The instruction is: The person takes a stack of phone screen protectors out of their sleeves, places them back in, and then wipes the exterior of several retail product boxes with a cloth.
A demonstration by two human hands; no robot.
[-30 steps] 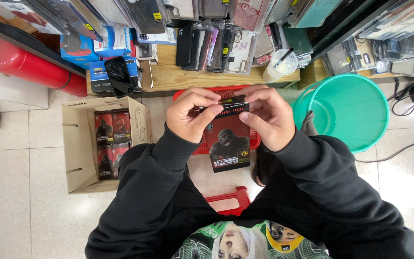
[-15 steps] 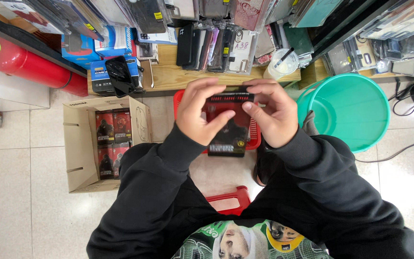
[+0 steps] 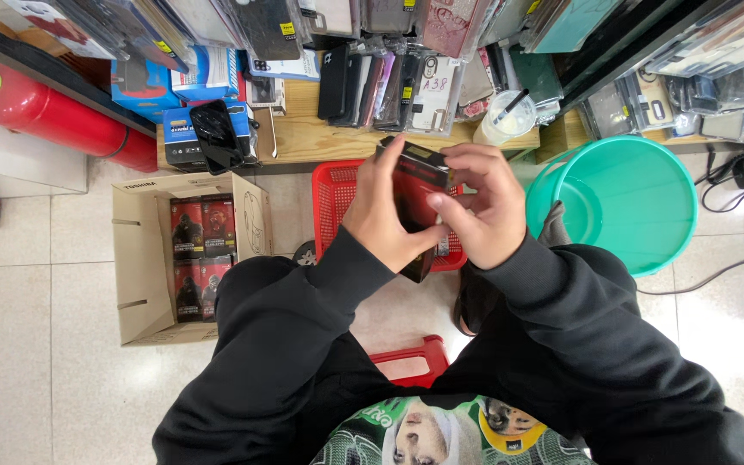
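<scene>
The flat red-and-black cardboard box [image 3: 413, 202] has just swung up on edge above the red plastic basket [image 3: 337, 194], left hand [image 3: 385, 220] and right hand [image 3: 480, 211] fingers clamped round it, apparently being turned over.

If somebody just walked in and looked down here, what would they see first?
First, the two hands in the middle: the left hand and right hand grip a flat red and black box above a red basket. To the right stands a big green bucket, and to the left an open cardboard box holds more red packs. A red fire extinguisher lies at the far left.
</scene>
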